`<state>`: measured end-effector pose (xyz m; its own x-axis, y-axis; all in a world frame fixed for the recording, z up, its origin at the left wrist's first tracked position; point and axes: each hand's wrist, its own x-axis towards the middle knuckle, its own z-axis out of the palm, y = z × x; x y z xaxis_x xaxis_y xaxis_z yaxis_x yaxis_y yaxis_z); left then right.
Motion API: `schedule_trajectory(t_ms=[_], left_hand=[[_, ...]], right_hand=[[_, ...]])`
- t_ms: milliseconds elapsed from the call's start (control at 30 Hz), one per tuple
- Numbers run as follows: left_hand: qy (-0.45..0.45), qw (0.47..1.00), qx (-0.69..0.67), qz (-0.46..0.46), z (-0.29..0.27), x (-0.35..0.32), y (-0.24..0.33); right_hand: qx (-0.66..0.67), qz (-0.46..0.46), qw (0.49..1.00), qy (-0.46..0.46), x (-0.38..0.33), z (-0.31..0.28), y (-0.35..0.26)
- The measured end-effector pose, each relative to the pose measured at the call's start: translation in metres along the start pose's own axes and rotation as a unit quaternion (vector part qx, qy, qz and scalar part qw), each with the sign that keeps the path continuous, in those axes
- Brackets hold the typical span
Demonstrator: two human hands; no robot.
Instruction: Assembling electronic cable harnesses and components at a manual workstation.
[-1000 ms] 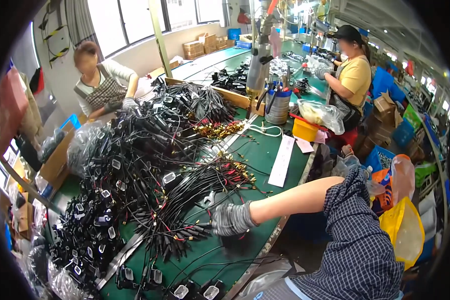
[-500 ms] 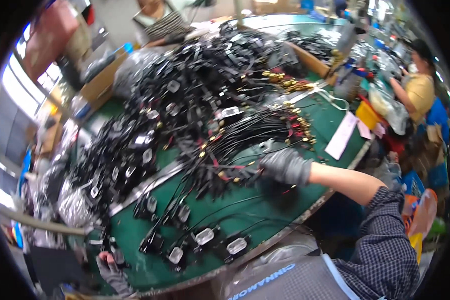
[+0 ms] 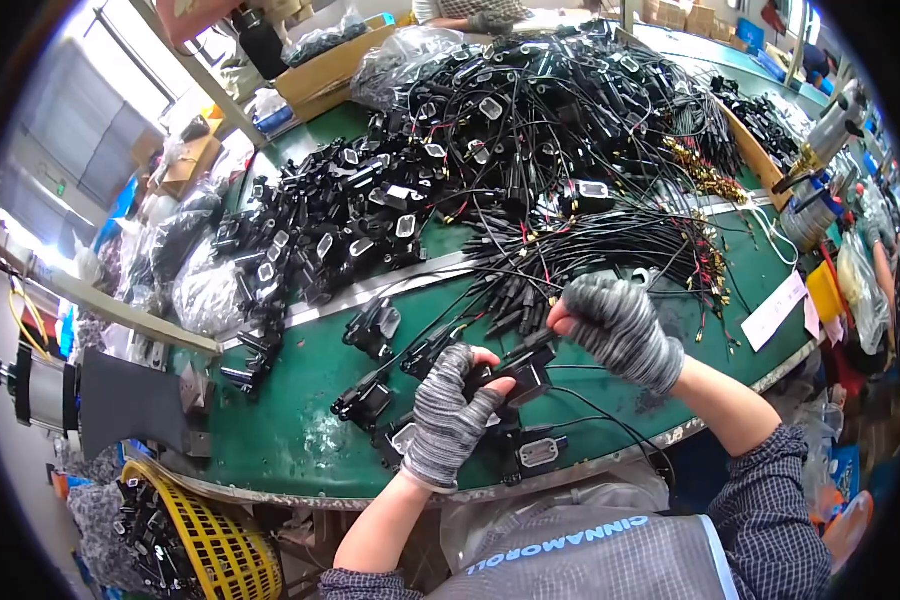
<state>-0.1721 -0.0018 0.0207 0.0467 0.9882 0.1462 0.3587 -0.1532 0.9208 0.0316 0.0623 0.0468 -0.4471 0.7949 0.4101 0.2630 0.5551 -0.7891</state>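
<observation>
The left hand (image 3: 445,418) has its thumb and fingers closed around a black box (image 3: 532,382), which juts out just right of those fingertips. The right hand (image 3: 622,330) is beyond and to the right of the left fingers, its own fingers curled inward; whether they pinch anything, I cannot tell. Just beyond the right fingers lies a bundle of black cables (image 3: 610,250). A yellow basket (image 3: 232,552) stands well to the left of and nearer than the left fingers.
</observation>
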Motion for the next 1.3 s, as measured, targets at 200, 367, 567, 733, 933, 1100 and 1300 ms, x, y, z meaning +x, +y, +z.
schedule_trajectory(t_ms=[200, 367, 567, 733, 933, 1100, 1300], left_hand=[[-0.002, 1.000, 0.017, -0.009, 0.013, 0.010, 0.008], [0.037, 0.953, 0.235, 0.189, 0.020, 0.016, 0.000], [0.010, 0.975, 0.189, 0.113, 0.016, 0.018, 0.004], [-0.004, 0.989, 0.117, 0.093, 0.016, 0.017, 0.004], [0.010, 0.975, 0.174, 0.138, 0.011, 0.016, -0.002], [-0.013, 0.984, 0.151, 0.093, 0.008, 0.014, 0.002], [0.007, 0.980, 0.170, 0.102, 0.006, 0.014, -0.002]], right_hand=[[-0.047, -0.057, 0.997, -0.009, 0.002, 0.011, 0.002], [-0.073, -0.032, 0.994, -0.073, 0.001, 0.005, 0.000], [-0.234, -0.138, 0.960, -0.064, 0.004, 0.009, 0.004], [-0.274, -0.181, 0.944, -0.047, 0.006, 0.014, 0.012], [-0.276, -0.207, 0.938, -0.027, 0.010, 0.013, 0.004], [-0.264, -0.176, 0.943, -0.095, 0.013, 0.013, 0.004], [-0.249, -0.158, 0.952, -0.080, 0.017, 0.014, -0.004]])
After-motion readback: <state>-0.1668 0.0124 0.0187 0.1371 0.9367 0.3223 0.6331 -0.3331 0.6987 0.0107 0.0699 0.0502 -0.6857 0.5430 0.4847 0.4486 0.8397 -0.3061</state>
